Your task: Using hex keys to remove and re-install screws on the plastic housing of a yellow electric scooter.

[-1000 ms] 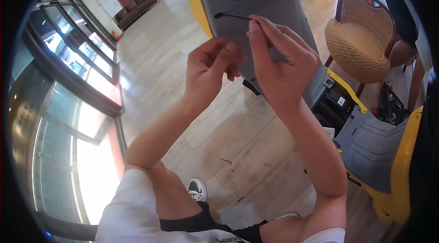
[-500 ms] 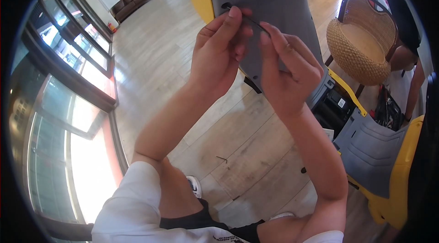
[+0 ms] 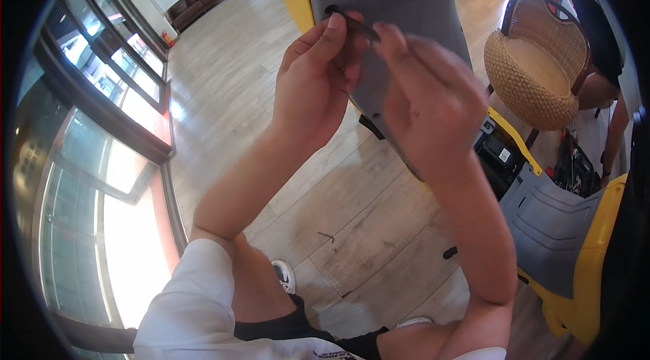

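My left hand [image 3: 311, 82] pinches a thin dark rod [image 3: 367, 33], like a hex key, just in front of a dark hole in the upright grey panel [image 3: 413, 1] of a yellow-and-grey scooter-like body. My right hand [image 3: 437, 102], smeared by motion, has its fingertips closed at the rod's outer end. Whether the rod's inner end sits in the hole is hidden by my left fingers. Below and right is the grey footboard [image 3: 552, 231], with an open compartment holding a black box [image 3: 501, 153].
A wicker chair [image 3: 528, 69] and a bag of dark items [image 3: 572, 170] are at right, beside another person [image 3: 596, 35]. A small bent dark piece [image 3: 328, 237] lies on the wooden floor [image 3: 223, 69]. Glass doors [image 3: 108, 184] line the left; a sofa [image 3: 200, 4] is far back.
My left hand has moved up to the rod by the hole and closed on it. My right hand dropped slightly along with the rod's outer end, then swung up and rightward, now blurred.
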Motion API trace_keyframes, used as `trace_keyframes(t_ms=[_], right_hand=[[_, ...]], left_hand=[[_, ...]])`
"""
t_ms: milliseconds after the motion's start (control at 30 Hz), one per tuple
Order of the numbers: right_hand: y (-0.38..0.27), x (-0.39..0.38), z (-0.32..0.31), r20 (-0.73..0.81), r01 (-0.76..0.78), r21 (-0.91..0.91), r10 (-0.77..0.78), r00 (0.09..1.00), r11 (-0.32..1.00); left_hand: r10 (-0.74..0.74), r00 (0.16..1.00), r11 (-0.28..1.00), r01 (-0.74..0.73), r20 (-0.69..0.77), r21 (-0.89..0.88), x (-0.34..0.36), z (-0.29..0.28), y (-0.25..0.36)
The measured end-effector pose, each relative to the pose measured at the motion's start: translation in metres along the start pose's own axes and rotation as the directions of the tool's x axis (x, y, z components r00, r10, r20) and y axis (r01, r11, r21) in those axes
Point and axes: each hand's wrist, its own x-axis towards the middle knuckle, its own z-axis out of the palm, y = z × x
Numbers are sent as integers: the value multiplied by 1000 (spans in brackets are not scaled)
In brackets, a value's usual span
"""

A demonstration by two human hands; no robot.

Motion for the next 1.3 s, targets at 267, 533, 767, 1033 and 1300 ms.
trace_keyframes(t_ms=[267, 533, 767, 1033, 1300], right_hand=[[20, 5, -4, 54, 199, -18, -197, 979, 980], [-33, 1, -11, 511, -832, 497, 691, 511, 248], [-35, 22, -16, 761, -797, 512, 601, 246, -321], [-27, 29, -14, 563, -878, 312, 674, 479, 363], [-9, 30, -17, 341, -33, -125, 74, 937, 992]], left_hand=[[-66, 997, 998, 66, 32, 3, 1, 8, 4], [-63, 997, 997, 65, 53, -41, 3, 4, 7], [-42, 999, 999, 42, 20, 3, 5, 2, 2], [-53, 998, 995, 54, 14, -84, 4, 6, 2], [-53, 997, 988, 61, 56, -145, 2, 7, 6]])
